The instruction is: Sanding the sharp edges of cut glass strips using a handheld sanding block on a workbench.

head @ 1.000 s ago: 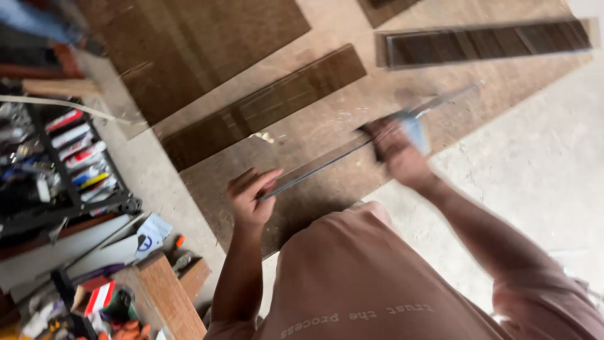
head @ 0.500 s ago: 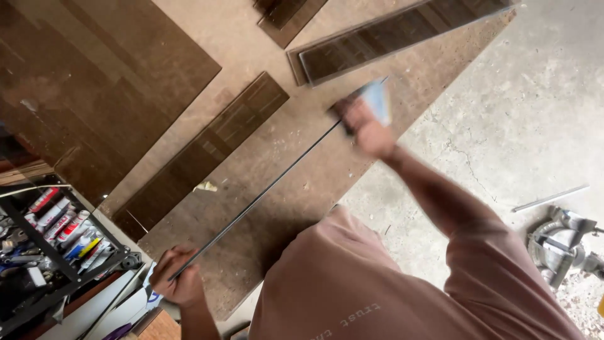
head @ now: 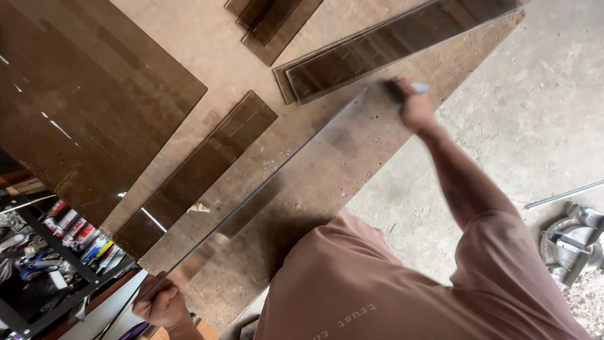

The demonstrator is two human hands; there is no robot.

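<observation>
Head view: left hand point(head: 160, 303) and right hand point(head: 412, 104) each closed on an end of the glass strip point(head: 277, 182) held tilted over the bench point(head: 352, 164); loosened grip risks dropped, shattered glass.

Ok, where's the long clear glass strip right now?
In the head view the long clear glass strip runs diagonally over the brown worktable, held at its ends by the left hand and right hand, just right of a tinted strip.
</observation>
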